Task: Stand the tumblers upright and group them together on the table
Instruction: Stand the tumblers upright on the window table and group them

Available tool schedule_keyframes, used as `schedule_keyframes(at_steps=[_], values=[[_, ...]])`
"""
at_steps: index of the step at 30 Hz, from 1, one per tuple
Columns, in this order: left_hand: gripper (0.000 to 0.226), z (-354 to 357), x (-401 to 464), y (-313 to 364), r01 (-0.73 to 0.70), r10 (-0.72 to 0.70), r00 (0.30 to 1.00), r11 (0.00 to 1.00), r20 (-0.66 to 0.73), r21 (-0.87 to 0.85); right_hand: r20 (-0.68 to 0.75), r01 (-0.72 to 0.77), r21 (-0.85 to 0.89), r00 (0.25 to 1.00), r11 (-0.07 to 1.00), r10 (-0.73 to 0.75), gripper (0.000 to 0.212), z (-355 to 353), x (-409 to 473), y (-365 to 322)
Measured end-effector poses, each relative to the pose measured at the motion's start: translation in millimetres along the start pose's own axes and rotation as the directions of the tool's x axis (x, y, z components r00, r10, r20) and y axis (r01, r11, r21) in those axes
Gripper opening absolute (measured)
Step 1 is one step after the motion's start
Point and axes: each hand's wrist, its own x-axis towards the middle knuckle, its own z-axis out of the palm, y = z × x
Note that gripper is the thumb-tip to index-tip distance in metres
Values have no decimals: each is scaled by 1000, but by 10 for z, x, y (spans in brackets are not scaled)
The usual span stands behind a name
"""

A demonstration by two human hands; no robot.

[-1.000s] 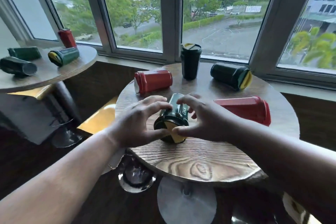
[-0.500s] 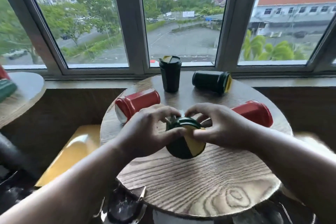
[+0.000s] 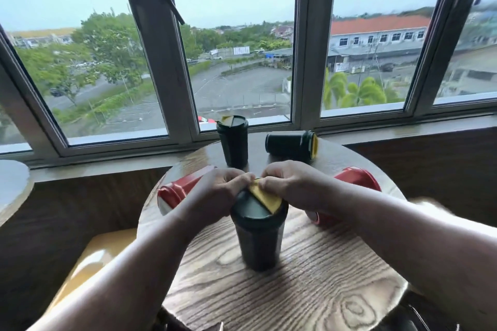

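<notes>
Head view: dark green tumbler upright at tabletop centre, left hand and right hand pinching its lid rim, fingers closed narrow on it. At 12 o'clock, second green tumbler standing; at 1, another lying. Red tumblers on sides at 10 and 3.

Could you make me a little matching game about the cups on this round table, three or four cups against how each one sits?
Things:
1. near green tumbler
2. far green tumbler
3. green tumbler by the window, right
4. left red tumbler

States:
A. lying down, yellow lid facing right
B. upright, touched by no hand
C. upright, both hands at its lid
D. lying down, partly hidden by the left hand

Pairs: 1-C, 2-B, 3-A, 4-D
</notes>
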Motion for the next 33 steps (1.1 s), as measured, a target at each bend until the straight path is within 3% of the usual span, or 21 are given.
schedule_keyframes(at_steps=[3,8,12,14,18,23,28,30,33], values=[[46,-54,-13,-50,0,0,1000,1000,24,0,-3,-15,20,1000,1000,15,28,20,-11,-13],[62,-128,-67,-82,-38,37,999,998,4,55,-14,5,63,1000,998,-5,38,45,-33,-32],[26,-167,-127,5,-80,97,993,968,-62,239,-30,11,121,1000,993,-8,40,-28,-67,14],[15,-178,-170,111,-94,141,983,935,-115,342,-67,23,83,998,996,-17,41,-130,-105,93],[15,-122,-166,266,-134,239,955,878,-177,459,-181,-13,-242,983,970,-32,34,-519,-242,387],[31,354,-82,428,-185,323,941,744,-104,642,-237,-10,-131,971,991,-22,18,-973,-243,974],[32,1139,-49,957,-300,495,866,624,-68,721,-153,27,-142,987,990,-49,9,-1256,-209,1595],[38,1403,48,1094,-267,461,887,546,-19,794,-110,50,-160,992,986,-68,9,-1315,-148,1850],[50,1707,240,1092,-144,286,958,515,-11,845,-12,85,-89,996,992,-86,14,-1354,-88,2078]])
